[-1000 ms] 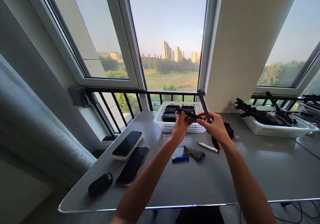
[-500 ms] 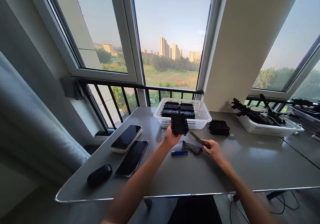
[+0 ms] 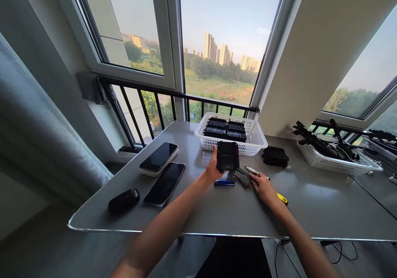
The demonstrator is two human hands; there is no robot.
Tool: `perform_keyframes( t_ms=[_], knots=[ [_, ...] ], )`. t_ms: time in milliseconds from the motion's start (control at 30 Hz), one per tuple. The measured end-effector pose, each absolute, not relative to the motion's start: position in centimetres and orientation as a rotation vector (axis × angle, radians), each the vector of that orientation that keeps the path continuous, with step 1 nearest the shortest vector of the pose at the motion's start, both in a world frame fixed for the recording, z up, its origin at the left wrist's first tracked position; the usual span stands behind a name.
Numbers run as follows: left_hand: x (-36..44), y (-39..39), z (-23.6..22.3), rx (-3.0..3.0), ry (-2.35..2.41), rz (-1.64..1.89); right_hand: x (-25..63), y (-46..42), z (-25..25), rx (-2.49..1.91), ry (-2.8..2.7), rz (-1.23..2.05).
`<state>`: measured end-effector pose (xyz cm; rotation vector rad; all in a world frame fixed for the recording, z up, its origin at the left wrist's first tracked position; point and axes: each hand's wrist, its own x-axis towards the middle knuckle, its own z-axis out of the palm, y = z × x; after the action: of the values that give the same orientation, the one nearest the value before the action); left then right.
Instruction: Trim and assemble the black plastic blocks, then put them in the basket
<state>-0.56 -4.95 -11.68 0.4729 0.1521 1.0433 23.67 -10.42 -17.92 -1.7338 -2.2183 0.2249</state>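
Observation:
My left hand (image 3: 213, 166) grips a black rectangular plastic part (image 3: 228, 157) with ridged edges, raised above the table just in front of the white basket. My right hand (image 3: 263, 188) is low over the table, its fingertips closed at the right end of a crumpled dark grey cloth (image 3: 242, 178). Just beyond those fingers lies a white pen (image 3: 252, 170), partly covered by the hand. A yellow-ended tool (image 3: 282, 198) shows beside my right forearm, mostly hidden. A blue lighter-like object (image 3: 224, 183) lies left of the cloth.
The white basket (image 3: 214, 144) holds several similar black parts. Another black part (image 3: 275, 156) sits to its right. Two phones (image 3: 159, 159) (image 3: 165, 184) and a black case (image 3: 124, 201) lie at left. A second white basket (image 3: 331, 164) carries black equipment and cables.
The flat dark tool is no longer plainly visible in my right hand, which has lowered to the cloth. The pen and yellow end have come into sight. My left hand still holds the black part.

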Motion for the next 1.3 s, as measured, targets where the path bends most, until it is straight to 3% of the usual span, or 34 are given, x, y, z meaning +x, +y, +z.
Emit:
perform_keyframes(
  t_ms=[267, 467, 867, 1067, 1300],
  knots=[
    [-0.4, -4.7, -12.6, 0.491, 0.213, 1.067, 22.4, -11.1, -16.3, -1.81, -2.234, 0.097],
    [-0.7, -4.8, -12.3, 0.472, 0.194, 1.091, 19.0, -11.2, -13.9, -1.516, -2.368, 0.211],
    [-0.9, -4.5, -12.4, 0.436, 0.174, 1.104, 16.3, -8.5, -14.1, -1.559, -2.604, 0.007],
    [-1.2, -4.6, -12.3, 0.417, 0.179, 1.107, 17.1, -6.7, -14.3, -1.558, -2.234, 0.274],
    [-1.2, -4.5, -12.4, 0.4, 0.186, 1.11, 17.4, -4.1, -15.8, -1.363, -1.482, 0.873]
  ],
)
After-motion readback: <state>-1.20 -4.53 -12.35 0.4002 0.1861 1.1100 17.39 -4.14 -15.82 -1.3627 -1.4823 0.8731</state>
